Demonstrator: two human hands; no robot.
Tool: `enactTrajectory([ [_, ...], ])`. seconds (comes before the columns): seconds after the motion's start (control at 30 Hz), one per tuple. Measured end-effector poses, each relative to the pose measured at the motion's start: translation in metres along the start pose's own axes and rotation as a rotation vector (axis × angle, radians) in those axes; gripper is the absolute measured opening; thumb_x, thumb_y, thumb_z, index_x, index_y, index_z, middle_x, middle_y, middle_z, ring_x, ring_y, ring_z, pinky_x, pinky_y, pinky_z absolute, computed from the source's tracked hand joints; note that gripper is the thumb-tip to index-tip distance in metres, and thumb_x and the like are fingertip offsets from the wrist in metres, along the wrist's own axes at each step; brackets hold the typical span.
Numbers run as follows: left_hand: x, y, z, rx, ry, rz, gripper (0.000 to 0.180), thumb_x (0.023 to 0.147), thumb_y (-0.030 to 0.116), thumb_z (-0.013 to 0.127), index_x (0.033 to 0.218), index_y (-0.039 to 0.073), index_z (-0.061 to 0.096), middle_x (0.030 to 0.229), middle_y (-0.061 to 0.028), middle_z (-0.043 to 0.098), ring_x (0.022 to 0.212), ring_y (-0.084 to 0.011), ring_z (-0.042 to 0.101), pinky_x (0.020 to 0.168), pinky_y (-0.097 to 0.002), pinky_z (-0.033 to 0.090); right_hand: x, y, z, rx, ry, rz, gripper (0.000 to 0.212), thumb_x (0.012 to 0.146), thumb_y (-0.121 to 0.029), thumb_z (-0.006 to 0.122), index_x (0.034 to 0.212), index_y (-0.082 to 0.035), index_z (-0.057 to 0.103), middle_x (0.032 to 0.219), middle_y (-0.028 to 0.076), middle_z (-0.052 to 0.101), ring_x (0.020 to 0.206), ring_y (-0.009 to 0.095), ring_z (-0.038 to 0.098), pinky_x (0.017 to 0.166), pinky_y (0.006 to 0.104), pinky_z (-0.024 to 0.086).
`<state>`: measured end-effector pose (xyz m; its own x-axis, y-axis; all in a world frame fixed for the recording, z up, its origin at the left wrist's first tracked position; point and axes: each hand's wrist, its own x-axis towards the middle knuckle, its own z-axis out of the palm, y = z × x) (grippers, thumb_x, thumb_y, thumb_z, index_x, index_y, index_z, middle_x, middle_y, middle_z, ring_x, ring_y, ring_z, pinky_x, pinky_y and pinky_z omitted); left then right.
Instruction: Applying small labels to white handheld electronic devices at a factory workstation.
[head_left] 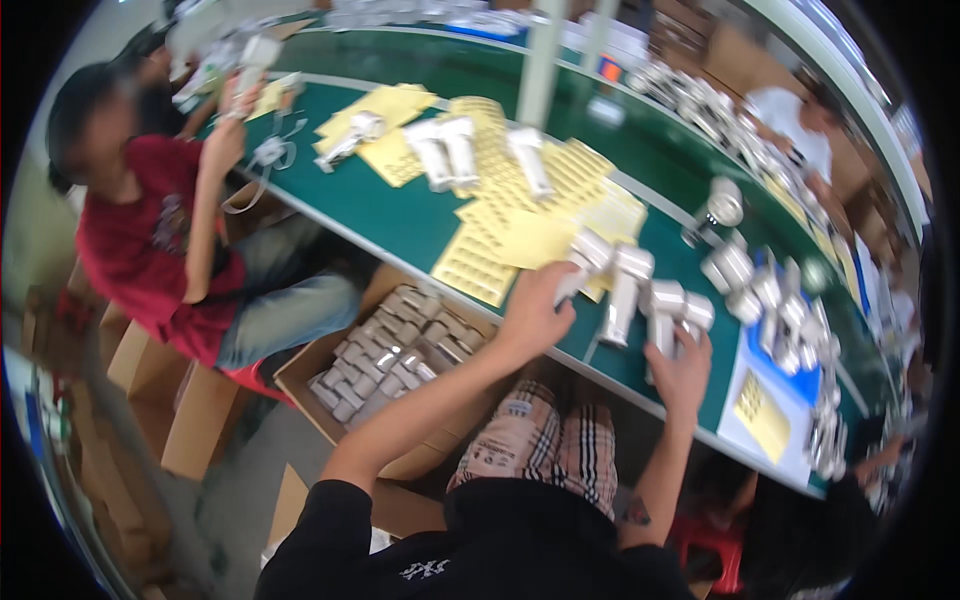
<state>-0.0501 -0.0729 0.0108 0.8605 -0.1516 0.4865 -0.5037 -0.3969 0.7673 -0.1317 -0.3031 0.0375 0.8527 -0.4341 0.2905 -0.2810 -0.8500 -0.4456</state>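
Observation:
My left hand (535, 315) is closed round the handle of a white handheld device (592, 250) with a thick cylindrical head, close to the bench's near edge. Just right of it lies another such white device (627, 285), its shiny handle pointing toward me. My right hand (682, 365) has its fingers wrapped round the handles of a pair of similar devices, whose heads (665, 297) show beyond the fingertips. Yellow sticker sheets (475, 262) are spread on the green bench (400, 225) left of my hands, with several more white devices (460, 150) on top.
An open carton (395, 355) full of packed white devices stands below the bench at left. A co-worker in a red shirt (150, 220) sits at left, holding a device. At right are a blue tray (790, 365), a pale board (735, 420) and clustered devices (780, 290). A post (541, 75) rises behind.

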Motion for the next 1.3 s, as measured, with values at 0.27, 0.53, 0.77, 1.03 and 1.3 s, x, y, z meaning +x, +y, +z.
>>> enactTrajectory([
  [0.27, 0.002, -0.025, -0.130, -0.164, 0.308, -0.123, 0.043, 0.077, 0.005, 0.064, 0.118, 0.008, 0.052, 0.109, -0.0156, 0.058, 0.107, -0.0253, 0.056, 0.092, -0.0345, 0.043, -0.004, 0.023, -0.041, 0.769, -0.229, 0.270, 0.048, 0.078, -0.008, 0.061, 0.124, 0.006, 0.052, 0.112, 0.016, 0.060, 0.099, 0.019, 0.058, 0.088, 0.0280, 0.043],
  [0.53, 0.048, -0.156, -0.198, 0.363, 0.624, -0.179, 0.031, 0.079, 0.009, 0.064, 0.108, 0.006, 0.054, 0.100, -0.0177, 0.062, 0.090, -0.0308, 0.061, 0.080, -0.0354, 0.048, 0.034, -0.074, -0.018, 0.990, -0.489, -0.290, 0.054, 0.075, -0.013, 0.063, 0.123, 0.007, 0.052, 0.126, 0.016, 0.053, 0.112, 0.022, 0.053, 0.097, 0.0352, 0.041],
  [0.77, 0.083, -0.204, -0.226, 0.541, 0.519, -0.082, 0.028, 0.077, 0.011, 0.066, 0.102, 0.007, 0.055, 0.103, -0.0165, 0.060, 0.099, -0.0382, 0.055, 0.086, -0.0440, 0.044, 0.057, -0.220, 0.069, 0.871, -0.629, -0.648, 0.050, 0.070, -0.021, 0.073, 0.111, 0.003, 0.060, 0.125, 0.022, 0.051, 0.112, 0.032, 0.054, 0.095, 0.0375, 0.043],
  [1.03, 0.081, -0.212, -0.230, 0.465, 0.716, -0.223, 0.050, 0.068, 0.020, 0.080, 0.109, 0.003, 0.057, 0.105, -0.0158, 0.061, 0.099, -0.0309, 0.059, 0.086, -0.0367, 0.046, 0.038, -0.293, 0.139, 0.574, -0.662, -0.828, 0.062, 0.064, -0.037, 0.073, 0.114, -0.001, 0.063, 0.133, 0.035, 0.041, 0.123, 0.044, 0.043, 0.104, 0.0419, 0.036],
  [1.3, 0.076, -0.208, -0.230, 0.534, 0.672, -0.231, 0.050, 0.066, 0.006, 0.072, 0.113, 0.005, 0.055, 0.111, -0.0147, 0.060, 0.107, -0.0318, 0.055, 0.092, -0.0366, 0.043, 0.037, -0.343, 0.188, 0.383, -0.502, -0.617, 0.062, 0.065, -0.038, 0.070, 0.119, -0.009, 0.061, 0.137, 0.030, 0.034, 0.117, 0.046, 0.045, 0.094, 0.0496, 0.043],
])
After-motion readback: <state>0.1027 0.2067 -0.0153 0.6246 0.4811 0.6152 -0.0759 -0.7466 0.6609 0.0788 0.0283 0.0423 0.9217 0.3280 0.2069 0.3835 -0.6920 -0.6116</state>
